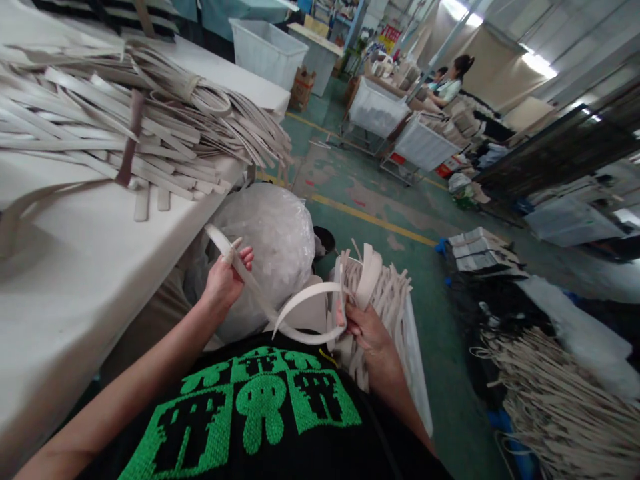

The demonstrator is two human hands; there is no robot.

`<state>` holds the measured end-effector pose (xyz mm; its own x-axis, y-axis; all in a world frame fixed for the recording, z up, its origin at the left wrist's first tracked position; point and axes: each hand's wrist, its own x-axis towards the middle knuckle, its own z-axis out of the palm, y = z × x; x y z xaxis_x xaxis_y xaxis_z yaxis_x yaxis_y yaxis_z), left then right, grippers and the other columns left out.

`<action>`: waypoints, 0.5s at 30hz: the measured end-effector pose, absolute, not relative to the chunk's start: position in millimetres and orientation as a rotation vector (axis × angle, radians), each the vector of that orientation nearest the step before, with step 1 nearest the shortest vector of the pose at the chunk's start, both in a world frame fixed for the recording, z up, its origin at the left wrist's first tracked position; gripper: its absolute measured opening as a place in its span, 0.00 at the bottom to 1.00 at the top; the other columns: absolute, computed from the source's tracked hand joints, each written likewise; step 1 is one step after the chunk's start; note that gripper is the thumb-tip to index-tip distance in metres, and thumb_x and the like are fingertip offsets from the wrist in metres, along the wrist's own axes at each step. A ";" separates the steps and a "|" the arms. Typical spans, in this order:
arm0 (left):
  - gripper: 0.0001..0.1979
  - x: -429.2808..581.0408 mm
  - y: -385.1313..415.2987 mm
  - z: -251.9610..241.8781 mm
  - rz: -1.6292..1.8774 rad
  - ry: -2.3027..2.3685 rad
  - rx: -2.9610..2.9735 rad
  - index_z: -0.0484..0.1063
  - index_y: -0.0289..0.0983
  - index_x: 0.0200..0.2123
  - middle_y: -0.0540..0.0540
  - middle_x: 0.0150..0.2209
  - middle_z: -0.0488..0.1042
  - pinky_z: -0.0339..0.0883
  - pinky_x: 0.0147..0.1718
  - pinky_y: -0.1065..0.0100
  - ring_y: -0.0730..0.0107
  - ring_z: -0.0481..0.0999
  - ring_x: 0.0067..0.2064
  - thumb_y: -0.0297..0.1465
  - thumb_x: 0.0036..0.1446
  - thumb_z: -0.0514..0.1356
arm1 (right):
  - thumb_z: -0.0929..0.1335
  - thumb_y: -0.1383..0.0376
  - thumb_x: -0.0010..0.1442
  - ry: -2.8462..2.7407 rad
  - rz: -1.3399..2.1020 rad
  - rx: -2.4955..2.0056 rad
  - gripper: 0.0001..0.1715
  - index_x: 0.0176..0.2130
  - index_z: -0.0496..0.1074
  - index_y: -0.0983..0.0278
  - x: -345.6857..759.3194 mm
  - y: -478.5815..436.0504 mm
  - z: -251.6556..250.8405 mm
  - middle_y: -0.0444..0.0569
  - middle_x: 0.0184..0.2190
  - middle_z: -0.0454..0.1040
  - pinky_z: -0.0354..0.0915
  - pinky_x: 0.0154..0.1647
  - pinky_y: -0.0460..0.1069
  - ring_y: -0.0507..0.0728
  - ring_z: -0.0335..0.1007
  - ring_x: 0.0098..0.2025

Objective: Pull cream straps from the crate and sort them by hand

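Observation:
A long pale strap (305, 338) runs in a curve between my two hands. My left hand (225, 277) pinches it near one end, beside the table edge. My right hand (364, 325) grips a looped part of the strap, in front of a white bin (420, 360) packed with many similar strips (395, 293). Beyond my left hand sits a big clear plastic bag (270, 227) with whitish contents I cannot make out.
A white-covered table (60, 267) on my left carries a heap of beige straps (165, 127), partly bundled. More strips (565, 407) lie at the right. White bins (377, 107) and a person (445, 87) are farther off, across the green floor (340, 167).

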<state>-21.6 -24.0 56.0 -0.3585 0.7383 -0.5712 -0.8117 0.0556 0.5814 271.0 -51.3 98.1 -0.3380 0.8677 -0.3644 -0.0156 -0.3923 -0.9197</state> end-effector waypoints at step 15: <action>0.21 9.9 -61.7 53.2 1.220 1.057 0.654 0.77 0.36 0.40 0.48 0.26 0.77 0.59 0.21 0.75 0.75 0.71 0.24 0.46 0.52 0.70 | 0.76 0.47 0.50 -1.183 1.609 -1.119 0.26 0.22 0.67 0.63 177.5 -22.2 63.2 0.37 0.14 0.60 0.49 0.16 0.43 0.46 0.52 0.16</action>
